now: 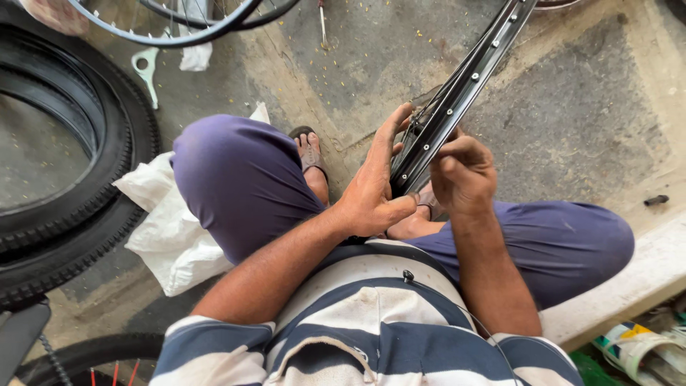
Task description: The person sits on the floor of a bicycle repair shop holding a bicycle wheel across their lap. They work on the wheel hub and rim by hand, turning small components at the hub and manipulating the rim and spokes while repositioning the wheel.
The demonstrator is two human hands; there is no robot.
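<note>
Both hands grasp a black metal bicycle rim [457, 86] at centre frame: left hand [375, 189] steadies its lower edge, right hand [463, 171] pinches the side, bracing it above the sandalled foot [311, 154].

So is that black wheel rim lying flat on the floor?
No, the rim stands on edge, gripped by the left hand and right hand.
</note>
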